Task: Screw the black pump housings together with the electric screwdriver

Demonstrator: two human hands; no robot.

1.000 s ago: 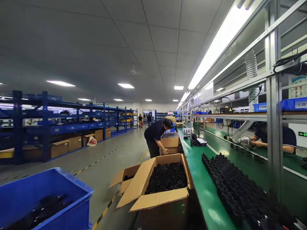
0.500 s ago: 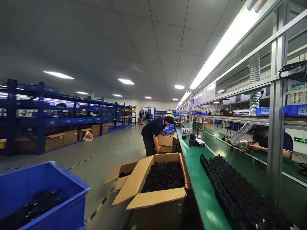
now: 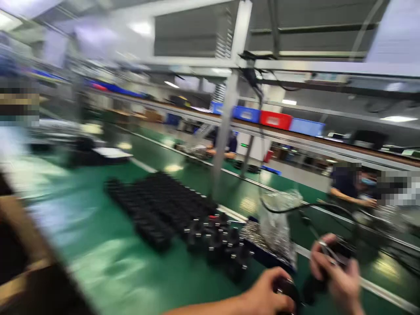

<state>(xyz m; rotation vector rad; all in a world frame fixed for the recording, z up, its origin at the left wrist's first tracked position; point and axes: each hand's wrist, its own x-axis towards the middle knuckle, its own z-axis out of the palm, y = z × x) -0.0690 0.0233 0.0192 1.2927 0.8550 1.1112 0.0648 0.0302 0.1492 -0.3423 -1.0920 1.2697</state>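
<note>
My left hand (image 3: 262, 294) comes in at the bottom, fingers curled round a dark, shiny rounded part (image 3: 286, 292). To its right, my right hand (image 3: 339, 273) is closed on a dark tool-like object (image 3: 344, 250); blur hides its exact kind. A black cable (image 3: 328, 204) loops down close to that hand. Left of my hands stand several black parts with shiny metal ends (image 3: 215, 240). Behind them, long rows of black parts (image 3: 157, 203) lie on the green bench top (image 3: 111, 267). A dark blue tray of small metal pieces (image 3: 254, 232), with a clear plastic bag (image 3: 277, 223), sits just beyond my hands.
A metal post (image 3: 226, 127) and a shelf with blue bins (image 3: 246, 114) and a red bin (image 3: 275, 120) rise over the bench. Cardboard (image 3: 15, 214) borders its left edge. Two people (image 3: 348, 186) sit across. A white sheet (image 3: 113, 152) lies farther along.
The view has swung right, from the aisle and cardboard boxes to the bench. Both my hands, unseen before, now show at lower right with things in them.
</note>
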